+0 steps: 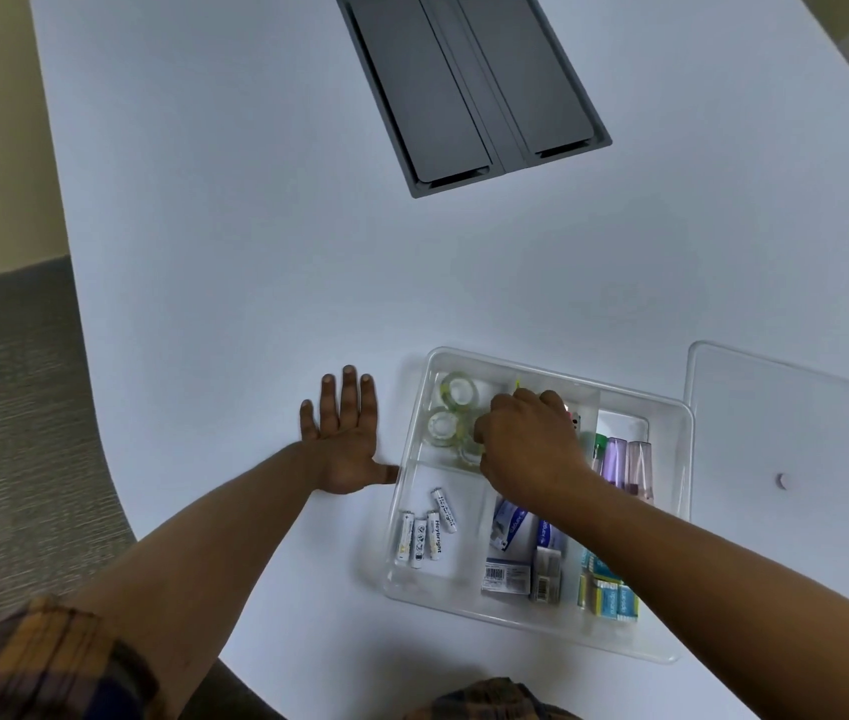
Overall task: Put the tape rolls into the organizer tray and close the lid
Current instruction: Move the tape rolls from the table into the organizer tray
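Note:
A clear plastic organizer tray (682, 517) sits on the white table near its front edge. Two clear tape rolls (456, 391) (442, 427) lie in its far-left compartment. A third tape roll (469, 449) lies there too, half hidden under my right hand (531, 449), whose curled fingers touch it. My left hand (347, 439) rests flat on the table with fingers spread, its thumb against the tray's left wall. The clear lid (786, 439) lies flat on the table to the right of the tray.
Other compartments hold several batteries (425, 532), small boxes (510, 569), blue-green packets (609, 597) and purple and pink tubes (625, 459). A grey cable hatch (469, 85) is set into the table farther back. The table edge curves along the left.

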The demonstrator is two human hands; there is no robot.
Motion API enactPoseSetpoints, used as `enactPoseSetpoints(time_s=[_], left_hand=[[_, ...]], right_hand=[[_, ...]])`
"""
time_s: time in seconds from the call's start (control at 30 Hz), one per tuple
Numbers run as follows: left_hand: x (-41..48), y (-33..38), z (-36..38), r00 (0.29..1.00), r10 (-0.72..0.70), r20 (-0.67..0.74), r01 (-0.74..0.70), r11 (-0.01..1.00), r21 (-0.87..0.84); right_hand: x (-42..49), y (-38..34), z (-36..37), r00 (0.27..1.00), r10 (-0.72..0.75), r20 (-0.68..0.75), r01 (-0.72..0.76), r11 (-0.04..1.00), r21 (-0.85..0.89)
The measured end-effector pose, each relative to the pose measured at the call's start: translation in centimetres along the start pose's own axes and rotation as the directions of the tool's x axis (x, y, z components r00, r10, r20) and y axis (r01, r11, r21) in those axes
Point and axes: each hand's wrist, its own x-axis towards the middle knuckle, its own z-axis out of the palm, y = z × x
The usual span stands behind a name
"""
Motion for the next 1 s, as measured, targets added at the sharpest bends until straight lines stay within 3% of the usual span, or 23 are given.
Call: enactPoseSetpoints(time_s=[0.2,0.4,0.6,0.8,1.0], left_hand=[[-0.1,-0.1,0.0,1.0,0.003,-0.002,-0.003,1.0,0.005],[-0.1,-0.1,-0.1,1.0,0.008,0.003,-0.008,1.0,-0.007],[-0.2,0.0,-0.1,1.0,0.001,0.003,-0.001,1.0,-0.008],[-0.2,-0.1,0.0,1.0,0.006,-0.002,-0.006,1.0,-0.01],[-0.1,-0.2,0.0,1.0,0.015,0.002,-0.015,1.0,-0.017]], right_hand=[[0.5,-0.7,-1.6,0.983,-0.071,0.169,0.075,0.997,-0.015],[1.4,-0.3,-1.5,0.999,0.035,-0.029,-0.03,0.984,0.175],[1.6,-0.5,-0.6,0.992,0.106,-0.061,-0.087,0.962,0.257],[1.7,-0.5,-0.5,0.998,0.059,0.01,-0.06,0.983,0.174],[2.4,-0.8,-0.7,0.997,0.074,-0.031,-0.069,0.988,0.14]])
